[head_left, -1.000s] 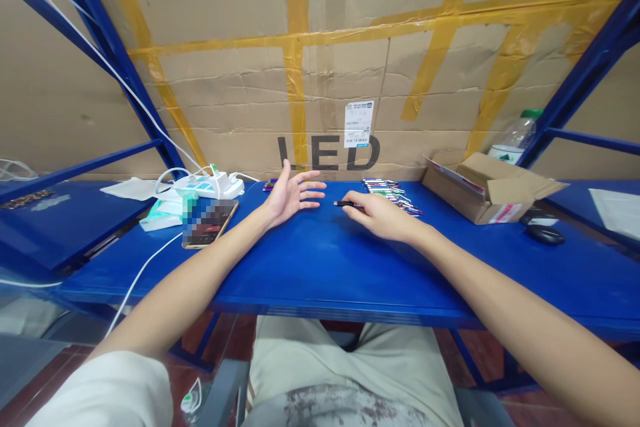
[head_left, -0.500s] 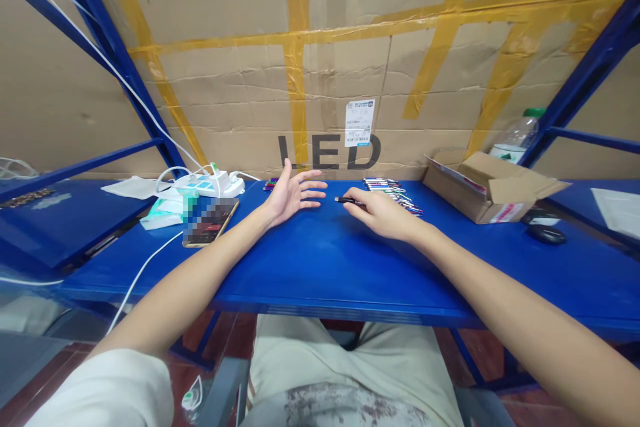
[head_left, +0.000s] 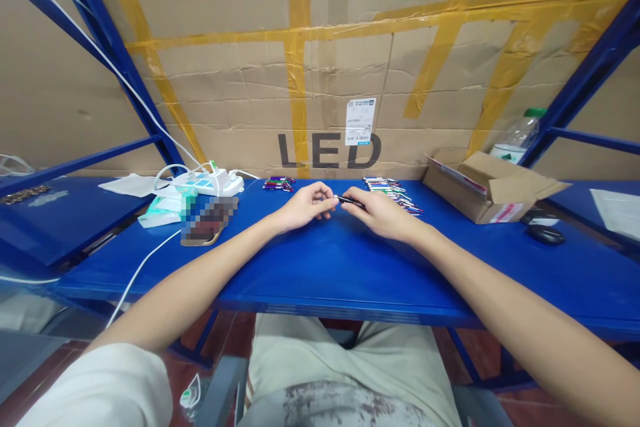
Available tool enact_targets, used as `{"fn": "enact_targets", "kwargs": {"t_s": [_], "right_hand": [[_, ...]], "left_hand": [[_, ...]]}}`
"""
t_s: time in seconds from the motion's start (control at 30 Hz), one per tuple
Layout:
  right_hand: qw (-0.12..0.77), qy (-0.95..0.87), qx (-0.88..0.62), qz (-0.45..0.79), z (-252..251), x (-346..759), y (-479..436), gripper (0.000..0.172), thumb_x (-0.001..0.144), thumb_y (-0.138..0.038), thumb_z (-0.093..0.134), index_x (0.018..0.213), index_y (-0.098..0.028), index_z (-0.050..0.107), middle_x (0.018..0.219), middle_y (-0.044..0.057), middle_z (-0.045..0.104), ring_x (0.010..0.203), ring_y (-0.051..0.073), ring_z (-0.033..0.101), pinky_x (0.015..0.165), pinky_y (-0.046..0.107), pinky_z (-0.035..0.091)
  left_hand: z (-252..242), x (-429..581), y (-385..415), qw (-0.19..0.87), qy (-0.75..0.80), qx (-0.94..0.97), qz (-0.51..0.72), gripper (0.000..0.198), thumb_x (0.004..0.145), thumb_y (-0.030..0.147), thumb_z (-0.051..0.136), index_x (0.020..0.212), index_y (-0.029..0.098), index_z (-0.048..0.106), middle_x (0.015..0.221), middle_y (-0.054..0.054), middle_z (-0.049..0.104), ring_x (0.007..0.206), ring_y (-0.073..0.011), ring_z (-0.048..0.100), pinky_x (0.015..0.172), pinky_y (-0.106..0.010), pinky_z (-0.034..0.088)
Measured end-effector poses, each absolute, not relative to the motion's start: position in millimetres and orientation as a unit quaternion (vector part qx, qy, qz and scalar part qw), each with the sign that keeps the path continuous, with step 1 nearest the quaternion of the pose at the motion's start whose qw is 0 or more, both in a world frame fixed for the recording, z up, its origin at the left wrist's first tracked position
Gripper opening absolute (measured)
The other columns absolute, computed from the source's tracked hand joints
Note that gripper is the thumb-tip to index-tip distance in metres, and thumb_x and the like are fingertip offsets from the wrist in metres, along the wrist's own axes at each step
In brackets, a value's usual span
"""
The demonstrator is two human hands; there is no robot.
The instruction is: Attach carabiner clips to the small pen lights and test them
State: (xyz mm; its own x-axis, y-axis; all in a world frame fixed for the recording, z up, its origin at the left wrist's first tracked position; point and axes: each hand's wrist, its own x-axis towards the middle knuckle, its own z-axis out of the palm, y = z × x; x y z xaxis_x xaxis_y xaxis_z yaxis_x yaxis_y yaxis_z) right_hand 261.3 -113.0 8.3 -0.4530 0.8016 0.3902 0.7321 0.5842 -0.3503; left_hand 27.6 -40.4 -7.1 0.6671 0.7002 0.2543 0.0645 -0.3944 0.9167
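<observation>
A slim black pen (head_left: 352, 202) lies level just above the blue table (head_left: 330, 267), gripped by my right hand (head_left: 385, 213). My left hand (head_left: 310, 205) has its fingers curled, with thumb and fingertips closed at the pen's left end. Whether a small part sits between those fingertips is too small to tell. Behind my right hand several colourful pens (head_left: 390, 190) lie in a row. A smaller group of pens (head_left: 279, 183) rests beyond my left hand.
On the left are a phone (head_left: 206, 230), a green-and-white packet (head_left: 163, 207), a power strip (head_left: 215, 181) and white cables. An opened cardboard box (head_left: 480, 187), a black mouse (head_left: 545, 234) and a bottle (head_left: 520, 137) stand right. A large cardboard sheet (head_left: 240, 100) backs the table.
My left hand has moved right and closed from spread fingers to a pinch at the pen's end. My right hand stays in place with the pen. The left group of pens is now uncovered.
</observation>
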Motion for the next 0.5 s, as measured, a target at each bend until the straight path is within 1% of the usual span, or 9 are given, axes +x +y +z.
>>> {"fn": "enact_targets", "kwargs": {"t_s": [0.13,0.27,0.4,0.5], "right_hand": [[0.266,-0.856,-0.436,0.074,9.2,257.4,-116.1,0.025,0.112,-0.04,0.049,0.116,-0.023,0.067,0.113,0.01,0.08,0.096,0.026,0.073,0.084,0.034,0.049],[0.262,-0.856,-0.441,0.068,6.7,257.2,-114.2,0.026,0.111,-0.043,0.052,0.116,-0.023,0.068,0.111,0.01,0.08,0.095,0.027,0.073,0.082,0.034,0.049],[0.255,-0.854,-0.45,0.057,3.0,263.6,-107.3,0.028,0.112,-0.04,0.049,0.117,-0.022,0.07,0.111,0.011,0.08,0.095,0.027,0.073,0.083,0.035,0.05],[0.256,-0.859,-0.44,0.051,1.6,265.6,-105.1,0.032,0.114,-0.04,0.047,0.116,-0.022,0.073,0.114,0.012,0.08,0.099,0.028,0.073,0.087,0.036,0.051]], "left_hand": [[-5.7,27.4,-40.7,0.508,0.225,0.76,0.337,0.052,0.087,0.058,0.088,0.108,0.018,0.062,0.09,-0.005,0.074,0.078,-0.0168,0.073,0.069,-0.028,0.056],[-3.1,21.7,-35.9,0.505,0.219,0.762,0.34,0.048,0.086,0.053,0.09,0.102,0.017,0.063,0.088,-0.007,0.076,0.079,-0.0175,0.074,0.074,-0.031,0.057],[0.5,11.8,-28.2,0.47,0.246,0.776,0.341,0.046,0.087,0.054,0.089,0.094,0.018,0.061,0.088,-0.008,0.077,0.079,-0.0189,0.073,0.076,-0.034,0.057],[1.0,9.2,-27.5,0.421,0.248,0.811,0.322,0.043,0.089,0.054,0.085,0.095,0.018,0.064,0.086,-0.007,0.076,0.079,-0.0197,0.072,0.076,-0.033,0.056]]}}
